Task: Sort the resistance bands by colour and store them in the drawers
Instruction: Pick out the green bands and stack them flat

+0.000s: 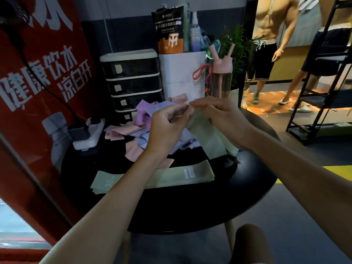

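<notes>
The left hand [167, 121] and the right hand [222, 119] meet above the middle of the table, fingers curled. Each pinches the top edge of one pale green band [207, 138], which hangs down from the fingertips over the heap below. Whether the band is being straightened or folded cannot be told.

Just under and left of the hands lies the mixed pile [144, 119]: purple, pink and light blue bands tangled together, some trailing left toward the power strip [89, 134]. Nearer the person, a flat stack of green bands [171, 178] lies squared up across the round black table [190, 210], partly crossed by the left forearm.

At the far left of the table stands the drawer unit [133, 80], its dark drawers labelled and all shut. To its right are a white container [181, 73] with a red loop [202, 73] hanging on it, and a pink bottle [222, 77].

I judge the sorting as early to midway. Green is being gathered, and the held band probably belongs on that stack. Pink, purple and blue are not yet separated, and nothing appears stored in the drawers.
</notes>
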`<state>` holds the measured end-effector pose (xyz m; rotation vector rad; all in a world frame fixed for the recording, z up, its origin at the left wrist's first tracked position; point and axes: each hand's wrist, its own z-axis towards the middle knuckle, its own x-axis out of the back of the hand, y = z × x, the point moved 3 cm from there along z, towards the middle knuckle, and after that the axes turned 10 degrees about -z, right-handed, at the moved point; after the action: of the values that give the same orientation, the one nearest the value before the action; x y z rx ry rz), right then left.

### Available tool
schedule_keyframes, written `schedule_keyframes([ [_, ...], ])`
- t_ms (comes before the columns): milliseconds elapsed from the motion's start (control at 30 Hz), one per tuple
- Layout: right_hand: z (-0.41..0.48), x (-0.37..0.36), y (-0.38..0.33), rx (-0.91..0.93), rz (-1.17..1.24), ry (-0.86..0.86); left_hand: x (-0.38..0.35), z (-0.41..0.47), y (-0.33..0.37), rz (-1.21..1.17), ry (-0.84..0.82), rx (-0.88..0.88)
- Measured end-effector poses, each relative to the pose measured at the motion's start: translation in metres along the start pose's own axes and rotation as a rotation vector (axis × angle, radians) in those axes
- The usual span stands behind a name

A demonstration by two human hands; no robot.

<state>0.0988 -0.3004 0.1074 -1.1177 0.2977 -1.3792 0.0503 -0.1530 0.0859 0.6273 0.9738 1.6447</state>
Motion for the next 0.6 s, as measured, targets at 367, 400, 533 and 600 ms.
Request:
schedule_keyframes([
  [367,-0.008,0.0,-0.004,0.168,-0.17,-0.037,-0.002,-0.006,-0.002,-0.121,0.032,0.133],
  [400,-0.008,0.002,-0.003,0.169,-0.177,0.004,-0.001,-0.005,-0.001,-0.146,0.061,0.155],
  [533,-0.005,0.007,-0.001,0.049,-0.101,0.061,-0.001,-0.002,0.0,-0.27,0.113,0.243],
  [600,-0.006,0.007,-0.001,0.044,-0.111,0.054,-0.002,-0.001,-0.001,-0.33,0.119,0.289],
])
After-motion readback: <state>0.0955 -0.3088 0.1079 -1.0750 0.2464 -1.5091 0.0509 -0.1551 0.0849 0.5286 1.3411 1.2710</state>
